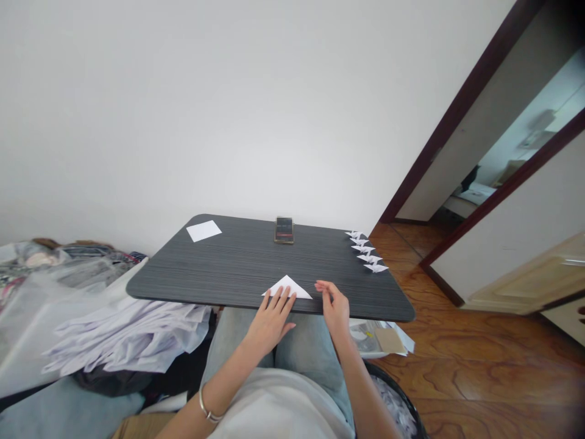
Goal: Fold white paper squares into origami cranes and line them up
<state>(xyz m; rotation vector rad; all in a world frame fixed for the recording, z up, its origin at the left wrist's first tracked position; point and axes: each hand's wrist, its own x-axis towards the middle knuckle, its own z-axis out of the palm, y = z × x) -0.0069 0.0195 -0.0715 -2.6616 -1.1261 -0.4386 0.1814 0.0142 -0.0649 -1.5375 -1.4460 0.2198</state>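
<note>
A white paper triangle [287, 285] lies near the front edge of the dark table, its point facing away from me. My left hand [273, 314] rests on its lower edge with the fingers spread and flat. Just to the right of the triangle, my right hand [334, 305] hovers apart from the paper, fingers loosely bent and holding nothing that I can see. Several folded white paper cranes [365, 250] stand in a row along the table's right side. A flat white sheet of paper [203, 231] lies at the far left corner.
A phone [284, 230] stands at the back of the dark table [237, 262], near the wall. White fabric [137, 332] is heaped at the left. Below the right front edge are a box of papers [381, 341] and a black bin [395, 402] with crumpled paper.
</note>
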